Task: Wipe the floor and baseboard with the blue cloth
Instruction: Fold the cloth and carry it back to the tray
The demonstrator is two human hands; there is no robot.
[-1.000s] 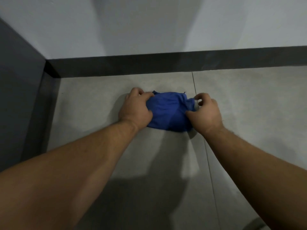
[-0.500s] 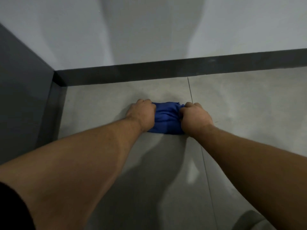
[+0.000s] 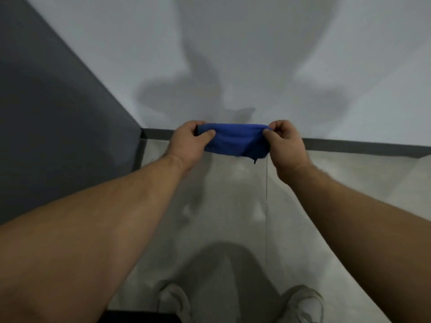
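Observation:
The blue cloth (image 3: 235,142) is held up in the air, stretched between both hands, well above the grey floor (image 3: 233,217). My left hand (image 3: 189,144) pinches its left end and my right hand (image 3: 285,145) pinches its right end. A loose corner and a thin thread hang from the cloth's lower right. The dark baseboard (image 3: 363,146) runs along the foot of the white wall behind the cloth; the cloth and hands hide its middle stretch.
A dark grey panel (image 3: 53,117) stands on the left and meets the wall at the corner. A thin tile joint (image 3: 266,224) runs down the floor. My two light shoes (image 3: 300,304) show at the bottom edge.
The cloth was bunched on the floor under both hands; now it is lifted off the floor and pulled out between them. The view has risen, and my shoes show below.

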